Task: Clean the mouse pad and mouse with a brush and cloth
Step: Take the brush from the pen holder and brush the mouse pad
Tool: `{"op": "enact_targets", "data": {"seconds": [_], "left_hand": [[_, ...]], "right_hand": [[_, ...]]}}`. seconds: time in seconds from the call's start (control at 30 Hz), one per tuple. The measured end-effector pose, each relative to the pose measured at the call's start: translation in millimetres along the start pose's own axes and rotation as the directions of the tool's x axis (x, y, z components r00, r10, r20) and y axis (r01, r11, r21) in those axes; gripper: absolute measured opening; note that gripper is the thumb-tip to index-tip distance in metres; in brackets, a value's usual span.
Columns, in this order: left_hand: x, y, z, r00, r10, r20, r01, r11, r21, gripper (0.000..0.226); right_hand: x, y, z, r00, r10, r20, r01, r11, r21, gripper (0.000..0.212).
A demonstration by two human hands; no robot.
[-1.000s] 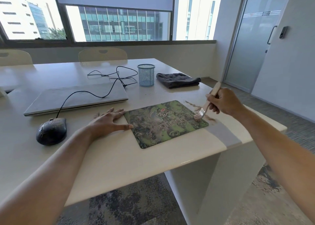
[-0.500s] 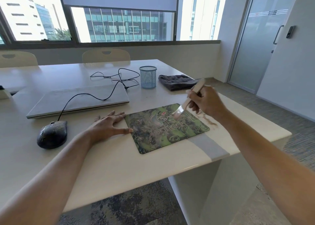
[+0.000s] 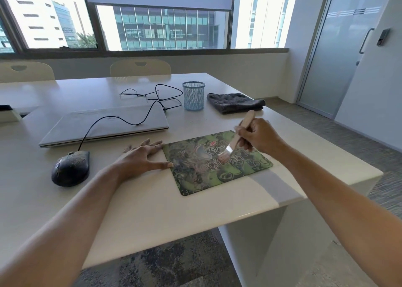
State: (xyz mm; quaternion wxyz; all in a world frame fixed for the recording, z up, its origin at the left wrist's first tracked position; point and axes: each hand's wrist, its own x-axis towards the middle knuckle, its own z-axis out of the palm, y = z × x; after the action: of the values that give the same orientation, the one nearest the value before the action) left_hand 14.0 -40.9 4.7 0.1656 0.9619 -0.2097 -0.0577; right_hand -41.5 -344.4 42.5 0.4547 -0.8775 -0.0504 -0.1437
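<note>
Bristles of a wooden-handled brush [image 3: 236, 137], gripped in the right hand [image 3: 257, 137], touched a green patterned rectangular mouse pad [image 3: 217, 169]. Left hand [image 3: 142, 159] lay flat, fingers spread, at its edge.

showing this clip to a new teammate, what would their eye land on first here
Most likely the green patterned mouse pad near the table's front right corner, where the right hand holds a wooden brush with its bristles down on the printed surface. The left hand lies flat on the table, fingertips at the pad's left edge. Next, the dusty black mouse to the left, its cable running back over a closed laptop.
</note>
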Motion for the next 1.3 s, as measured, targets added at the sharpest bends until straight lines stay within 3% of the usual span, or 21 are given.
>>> {"op": "enact_targets", "data": {"seconds": [0.1,0.27,0.43,0.6,0.7,0.87,1.0,1.3], "left_hand": [[0.1,0.1,0.3,1.0,0.0,-0.001,0.0,1.0,0.002,0.126],[-0.1,-0.7,0.5,1.0,0.002,-0.007,-0.002,1.0,0.002,0.124],[-0.3,0.2,-0.1,1.0,0.001,-0.007,-0.001,1.0,-0.006,0.124],[-0.6,-0.1,-0.4,1.0,0.006,-0.01,-0.006,1.0,0.011,0.133],[-0.9,-0.5,-0.7,1.0,0.01,-0.011,-0.009,1.0,0.015,0.141],[-0.7,-0.7,-0.7,1.0,0.011,-0.014,-0.01,1.0,0.012,0.141],[-1.5,0.2,-1.0,1.0,0.003,-0.012,-0.003,1.0,-0.008,0.141],[-1.2,0.0,-0.4,1.0,-0.002,-0.011,0.002,1.0,-0.002,0.141]], "right_hand": [[0.5,14.0,-23.8,0.997,0.015,-0.081,-0.02,0.997,-0.07,0.028],[8.3,31.8,-55.6,0.986,0.018,-0.167,-0.058,0.97,-0.236,0.03],[17.3,26.0,-63.7,0.986,-0.023,-0.163,-0.039,0.929,-0.367,0.028],[19.1,0.7,-33.5,0.981,-0.081,-0.175,0.053,0.986,-0.16,0.031],[16.2,-13.5,2.9,0.994,-0.058,-0.089,0.064,0.996,0.07,0.028],[14.3,-24.1,43.8,0.999,-0.038,0.005,0.036,0.975,0.22,0.028],[13.7,-15.8,44.0,1.0,0.001,0.014,-0.003,0.991,0.134,0.029],[19.7,15.5,-19.1,0.992,0.01,-0.125,-0.025,0.992,-0.121,0.021]]}}
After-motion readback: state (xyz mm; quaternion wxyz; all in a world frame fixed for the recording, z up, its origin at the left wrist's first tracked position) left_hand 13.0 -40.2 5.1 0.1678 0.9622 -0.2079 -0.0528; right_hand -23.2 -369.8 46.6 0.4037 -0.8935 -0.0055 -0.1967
